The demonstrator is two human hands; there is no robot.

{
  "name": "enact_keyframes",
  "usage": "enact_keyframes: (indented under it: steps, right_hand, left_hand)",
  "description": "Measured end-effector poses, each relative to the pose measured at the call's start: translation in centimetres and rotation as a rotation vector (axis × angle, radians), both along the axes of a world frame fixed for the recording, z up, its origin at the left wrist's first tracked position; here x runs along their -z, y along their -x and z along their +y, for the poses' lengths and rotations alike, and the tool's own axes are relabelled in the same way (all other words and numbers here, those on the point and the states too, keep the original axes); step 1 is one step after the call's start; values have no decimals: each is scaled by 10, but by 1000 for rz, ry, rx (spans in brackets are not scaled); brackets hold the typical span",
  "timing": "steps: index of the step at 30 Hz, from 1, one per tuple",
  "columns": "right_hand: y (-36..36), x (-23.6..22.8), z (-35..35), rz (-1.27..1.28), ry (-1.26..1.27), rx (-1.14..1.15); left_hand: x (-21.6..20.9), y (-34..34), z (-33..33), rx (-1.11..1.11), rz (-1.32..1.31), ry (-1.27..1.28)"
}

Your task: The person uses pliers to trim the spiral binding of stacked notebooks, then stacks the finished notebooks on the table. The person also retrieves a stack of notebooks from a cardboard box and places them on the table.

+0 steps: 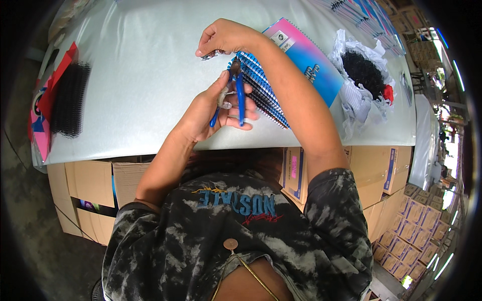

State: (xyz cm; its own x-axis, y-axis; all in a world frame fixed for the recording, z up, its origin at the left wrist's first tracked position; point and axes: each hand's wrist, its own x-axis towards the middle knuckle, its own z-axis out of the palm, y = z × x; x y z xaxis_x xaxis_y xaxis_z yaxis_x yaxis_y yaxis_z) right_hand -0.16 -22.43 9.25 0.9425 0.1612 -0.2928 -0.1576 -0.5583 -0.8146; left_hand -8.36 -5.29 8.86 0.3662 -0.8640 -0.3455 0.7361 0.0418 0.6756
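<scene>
My left hand (203,110) is wrapped around cutting pliers (240,100) with blue handles, its fingers spread behind them. The dark jaws point away from me, at the far left corner of a stack of spiral-bound notebooks (271,103) with black and blue coil edges. Beyond the jaws, my right hand (228,36) is bent at the wrist, its fingertips pinched together. A small dark piece of spiral coil (213,54) shows under those fingers, partly hidden. My right forearm crosses over the notebooks, covering part of their blue and pink top cover (306,60).
Black spiral coils (73,100) lie beside a red and pink folder-like piece (44,113) at the left. Crumpled white paper (351,103) holds a tangle of black coil scraps (362,72) at the right. More notebooks (366,17) are farther back; cardboard boxes (90,180) stand below the white-covered table (145,60).
</scene>
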Motion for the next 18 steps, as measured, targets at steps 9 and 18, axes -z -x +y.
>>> enact_keyframes:
  steps: [9,18]
  right_hand:
    - [2,-6,3,-34,-25,13]
    - [12,-36,-14,-277,-368,218]
  left_hand:
    - [33,-21,1,160,363,419]
    - [67,-17,28,-37,235,176]
